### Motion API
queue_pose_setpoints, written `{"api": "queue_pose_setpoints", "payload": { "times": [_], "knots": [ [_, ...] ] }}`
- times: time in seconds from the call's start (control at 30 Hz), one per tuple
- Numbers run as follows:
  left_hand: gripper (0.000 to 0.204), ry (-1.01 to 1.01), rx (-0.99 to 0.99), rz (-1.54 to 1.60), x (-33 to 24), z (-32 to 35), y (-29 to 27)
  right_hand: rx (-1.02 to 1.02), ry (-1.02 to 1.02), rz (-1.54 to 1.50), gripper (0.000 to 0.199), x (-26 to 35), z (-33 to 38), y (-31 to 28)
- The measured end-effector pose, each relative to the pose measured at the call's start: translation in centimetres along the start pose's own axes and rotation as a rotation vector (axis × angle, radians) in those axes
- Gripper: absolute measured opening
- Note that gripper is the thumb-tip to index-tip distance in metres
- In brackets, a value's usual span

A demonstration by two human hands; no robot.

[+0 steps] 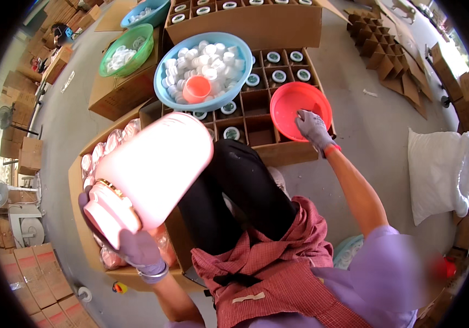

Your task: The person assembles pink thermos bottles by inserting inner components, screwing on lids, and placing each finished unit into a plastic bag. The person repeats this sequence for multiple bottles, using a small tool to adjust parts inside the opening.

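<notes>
A large pink jar (155, 161) with a pink screw cap and a gold neck ring lies tilted in the air at the left, its cap end toward me. My gloved left hand (136, 249) is closed around the cap end. Under it stands a carton (76, 186) of pink jars in clear wrap. My gloved right hand (313, 128) reaches over the near right rim of a shallow red basin (286, 106), fingers curled inside. Whatever those fingertips pinch is hidden. The basin rests on a divided carton (283, 154) holding several white-lidded jars (230, 133).
Ahead, a blue basin (163, 90) holds many white caps and an orange-red cup (196, 89). A green basin (130, 63) sits on a box at the left. Cardboard dividers (387, 54) and a stuffed white sack (442, 169) lie on the floor at the right.
</notes>
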State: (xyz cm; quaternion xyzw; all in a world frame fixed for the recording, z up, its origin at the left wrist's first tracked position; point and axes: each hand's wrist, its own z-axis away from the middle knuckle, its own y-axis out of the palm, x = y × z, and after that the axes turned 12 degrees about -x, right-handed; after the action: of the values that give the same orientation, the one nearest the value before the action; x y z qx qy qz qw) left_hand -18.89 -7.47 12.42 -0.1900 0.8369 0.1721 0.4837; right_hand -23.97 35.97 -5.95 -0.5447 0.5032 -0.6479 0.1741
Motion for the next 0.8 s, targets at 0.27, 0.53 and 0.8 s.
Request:
{"api": "queue_pose_setpoints", "payload": {
  "times": [0.27, 0.53, 0.8],
  "knots": [
    [0.056, -0.347, -0.045, 0.511, 6.3, 1.5, -3.3, -0.109, -0.364, -0.283, 0.039, 6.6, -1.5, 0.3],
    [0.051, -0.223, -0.047, 0.266, 8.3, 1.4, -4.2, 0.366, 0.1, -1.254, 0.058, 16.0, 8.6, -5.7],
    [0.053, -0.806, 0.57, 0.033, 4.4, 8.1, -4.3, -0.075, -0.494, -1.15, 0.033, 17.4, 9.2, -9.7]
  ]
}}
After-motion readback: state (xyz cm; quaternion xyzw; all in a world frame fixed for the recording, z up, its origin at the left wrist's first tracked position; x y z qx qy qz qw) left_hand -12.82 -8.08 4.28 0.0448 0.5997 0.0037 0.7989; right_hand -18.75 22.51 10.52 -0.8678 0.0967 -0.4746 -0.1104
